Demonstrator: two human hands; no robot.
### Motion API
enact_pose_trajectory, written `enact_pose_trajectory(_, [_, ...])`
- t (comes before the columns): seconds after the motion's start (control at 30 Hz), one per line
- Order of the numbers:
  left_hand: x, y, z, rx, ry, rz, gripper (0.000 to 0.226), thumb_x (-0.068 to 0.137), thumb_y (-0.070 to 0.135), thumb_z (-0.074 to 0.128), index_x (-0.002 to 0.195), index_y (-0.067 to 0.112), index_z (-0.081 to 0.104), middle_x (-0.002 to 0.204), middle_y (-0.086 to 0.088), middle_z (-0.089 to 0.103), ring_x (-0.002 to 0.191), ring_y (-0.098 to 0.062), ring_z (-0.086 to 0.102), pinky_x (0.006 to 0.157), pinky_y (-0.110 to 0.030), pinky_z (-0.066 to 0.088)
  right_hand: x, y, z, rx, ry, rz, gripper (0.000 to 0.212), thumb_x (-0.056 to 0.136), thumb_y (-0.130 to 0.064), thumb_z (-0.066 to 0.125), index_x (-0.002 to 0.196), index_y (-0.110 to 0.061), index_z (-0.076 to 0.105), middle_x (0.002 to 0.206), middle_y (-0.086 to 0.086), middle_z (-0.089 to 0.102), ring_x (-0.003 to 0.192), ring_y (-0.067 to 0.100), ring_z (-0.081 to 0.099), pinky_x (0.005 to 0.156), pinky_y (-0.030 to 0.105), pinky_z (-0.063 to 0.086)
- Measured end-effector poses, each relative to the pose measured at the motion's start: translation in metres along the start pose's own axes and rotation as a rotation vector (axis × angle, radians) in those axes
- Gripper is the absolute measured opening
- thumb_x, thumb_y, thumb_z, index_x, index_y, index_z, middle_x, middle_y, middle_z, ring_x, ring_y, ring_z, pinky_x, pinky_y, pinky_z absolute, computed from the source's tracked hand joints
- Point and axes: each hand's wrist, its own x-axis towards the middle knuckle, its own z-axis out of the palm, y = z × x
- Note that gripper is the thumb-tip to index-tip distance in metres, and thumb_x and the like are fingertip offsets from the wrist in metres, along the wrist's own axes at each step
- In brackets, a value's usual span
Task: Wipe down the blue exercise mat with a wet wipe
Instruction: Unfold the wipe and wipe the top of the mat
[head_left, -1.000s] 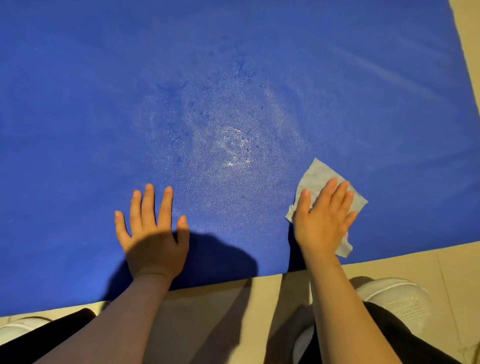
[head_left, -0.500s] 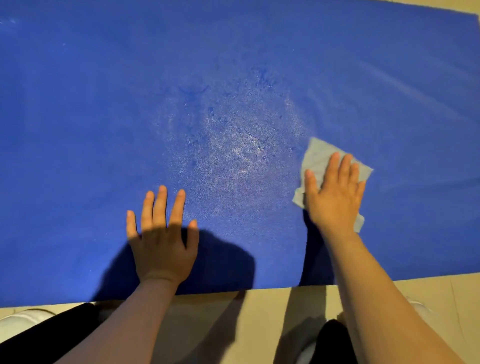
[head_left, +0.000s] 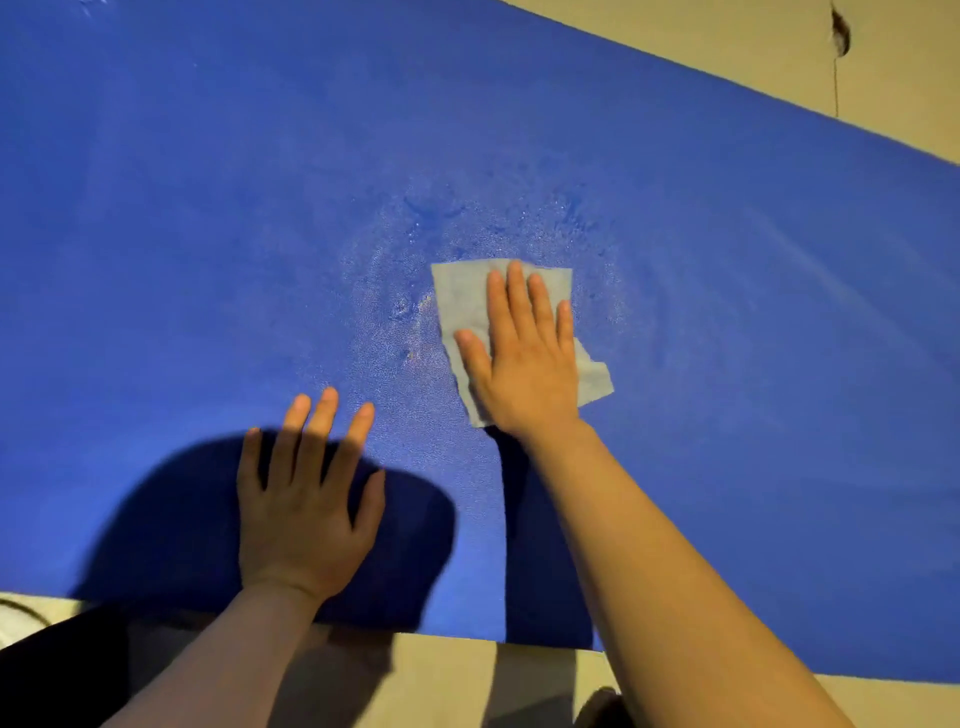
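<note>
The right hand (head_left: 524, 358) lies flat, palm down, on a pale grey-white, roughly square wet wipe (head_left: 462, 306). Its fingers are straight and only a little apart, and the thumb points to the left; nothing is curled around the wipe, the hand only presses it against the surface. The wipe shows on the far and left side of the fingers, and one crumpled corner comes out on the right of the palm.

The left hand (head_left: 306, 499) is also open, with fingers spread and straight, and it rests flat on the large blue foam exercise mat (head_left: 208, 208), to the near left of the wipe. It holds nothing. The two hands are near each other but do not touch.

The wipe sits around the middle of the mat. Beside it, on the left and on the far side, the mat surface has a shiny, speckled wet patch (head_left: 395, 312). The mat lies on a beige tiled floor (head_left: 727, 47), visible at the far right and along the near edge. A dark shadow (head_left: 171, 530) falls around the left hand.
</note>
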Motion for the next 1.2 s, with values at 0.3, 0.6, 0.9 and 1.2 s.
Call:
enact_pose_trajectory(0.3, [0.001, 0.002, 0.001, 0.001, -0.004, -0.025, 0.054, 0.089, 0.039, 0.037, 0.139, 0.019, 0.046, 0.147, -0.016, 0.043, 0.136, -0.035, 0.035, 0.109, -0.060, 0.021, 0.010, 0.109, -0.031, 0.032, 0.149, 0.771, 0.062, 0.106, -0.040, 0.025, 0.156, -0.010, 0.007, 0.164, 0.009, 0.003, 0.151, 0.026, 0.001, 0.120, 0.051, -0.002])
enact_pose_trajectory(0.6, [-0.002, 0.003, -0.004, 0.003, -0.080, -0.037, 0.054, 0.094, 0.045, 0.031, 0.141, 0.021, 0.042, 0.150, -0.013, 0.038, 0.139, -0.032, 0.032, 0.112, -0.057, 0.017, 0.013, -0.025, 0.015, -0.011, 0.082, 0.019, 0.068, 0.096, -0.052, 0.029, 0.149, -0.011, 0.037, 0.156, 0.013, 0.032, 0.145, 0.034, 0.028, 0.117, 0.053, 0.007])
enact_pose_trajectory(0.9, [0.113, 0.015, 0.001, -0.094, 0.100, -0.258, 0.045, 0.093, 0.037, 0.045, 0.130, 0.014, 0.057, 0.141, -0.015, 0.049, 0.137, -0.033, 0.038, 0.109, -0.064, 0.017, 0.044, 0.109, -0.031, -0.019, 0.072, 0.358, 0.078, 0.089, -0.065, 0.014, 0.157, -0.025, 0.012, 0.165, 0.000, 0.005, 0.151, 0.020, 0.002, 0.120, 0.046, -0.003])
enact_pose_trajectory(1.2, [0.147, 0.018, 0.026, -0.015, 0.164, -0.286, 0.046, 0.098, 0.034, 0.038, 0.138, 0.017, 0.052, 0.147, -0.014, 0.046, 0.139, -0.033, 0.037, 0.109, -0.064, 0.021, 0.066, 0.071, -0.021, -0.032, 0.140, 0.625, 0.072, 0.097, -0.059, 0.015, 0.157, -0.017, 0.010, 0.164, 0.009, 0.002, 0.151, 0.027, 0.000, 0.118, 0.052, -0.004])
